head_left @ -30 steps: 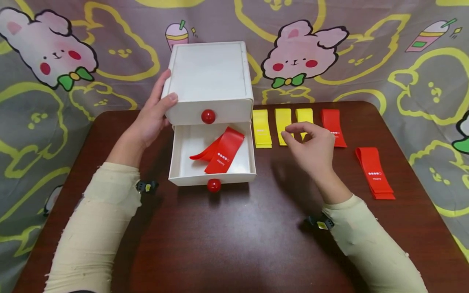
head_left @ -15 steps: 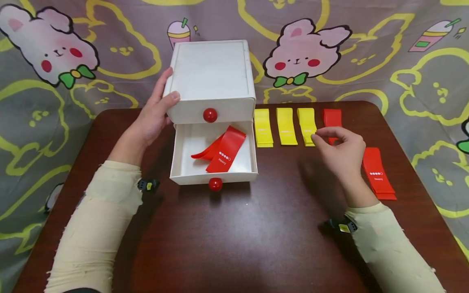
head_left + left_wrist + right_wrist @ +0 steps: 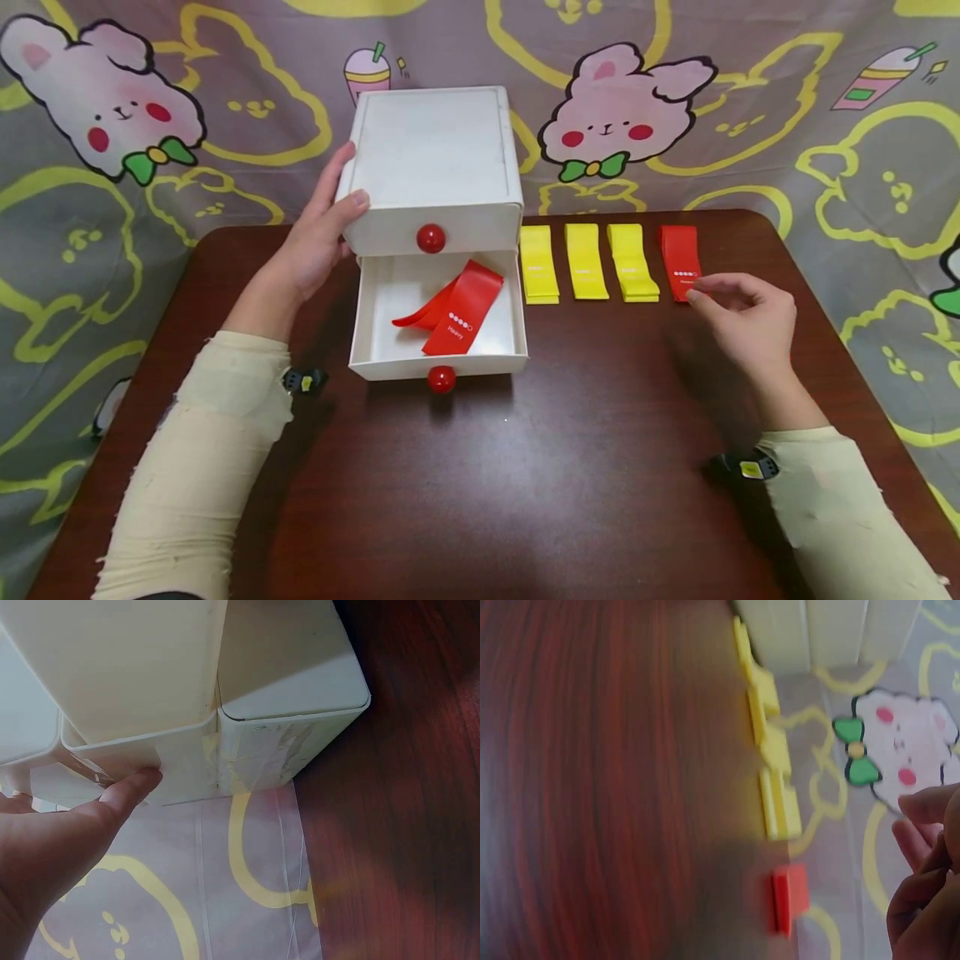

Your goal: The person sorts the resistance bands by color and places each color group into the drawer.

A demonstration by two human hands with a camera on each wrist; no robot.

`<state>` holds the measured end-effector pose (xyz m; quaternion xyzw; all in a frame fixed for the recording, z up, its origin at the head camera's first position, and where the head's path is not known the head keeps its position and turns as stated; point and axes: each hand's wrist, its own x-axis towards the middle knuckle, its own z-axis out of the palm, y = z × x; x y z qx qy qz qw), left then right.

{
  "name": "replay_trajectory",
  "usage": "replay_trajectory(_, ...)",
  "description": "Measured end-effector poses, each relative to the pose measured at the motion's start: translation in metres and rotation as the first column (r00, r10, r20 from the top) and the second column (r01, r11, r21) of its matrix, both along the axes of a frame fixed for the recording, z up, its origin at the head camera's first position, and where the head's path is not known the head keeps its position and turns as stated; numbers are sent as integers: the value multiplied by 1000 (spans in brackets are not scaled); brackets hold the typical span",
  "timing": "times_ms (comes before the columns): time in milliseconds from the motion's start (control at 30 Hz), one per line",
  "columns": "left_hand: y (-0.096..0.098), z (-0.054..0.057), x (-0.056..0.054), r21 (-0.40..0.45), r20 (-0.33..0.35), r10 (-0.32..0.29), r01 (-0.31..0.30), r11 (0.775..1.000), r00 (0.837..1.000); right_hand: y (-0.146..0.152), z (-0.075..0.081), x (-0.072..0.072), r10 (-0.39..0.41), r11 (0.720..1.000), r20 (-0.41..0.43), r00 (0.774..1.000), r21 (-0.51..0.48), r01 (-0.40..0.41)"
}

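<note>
My left hand (image 3: 310, 240) holds the left side of a white drawer cabinet (image 3: 431, 150), the thumb at its top front corner. In the left wrist view a digit of that hand (image 3: 64, 851) lies against the white wall (image 3: 184, 769). The pulled-out lower drawer (image 3: 438, 367) contains a folded red resistance band (image 3: 467, 312) marked "Heavy". My right hand (image 3: 753, 337) hovers by another red band (image 3: 678, 254), thumb and index fingertips close together. In the right wrist view its fingers are loosely curled, with nothing seen between them.
Three folded yellow bands, left (image 3: 537, 262), middle (image 3: 586, 260) and right (image 3: 628, 254), stand in a row right of the cabinet. The dark wooden table (image 3: 480, 500) meets a patterned cloth (image 3: 247, 50) behind. The upper drawer, with its red knob (image 3: 431, 239), is shut.
My right hand has moved rightward, from the yellow bands to the red one at the row's end. It now covers the front right red band seen earlier. My left hand stays on the cabinet.
</note>
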<state>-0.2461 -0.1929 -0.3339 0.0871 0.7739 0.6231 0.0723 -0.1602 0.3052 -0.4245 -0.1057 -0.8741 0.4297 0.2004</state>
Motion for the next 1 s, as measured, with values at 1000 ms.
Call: replay_trajectory(1000,1,2,2,-6,13,6,-6,1000,1000,108,-19,0,140,967,303,943,162,-196)
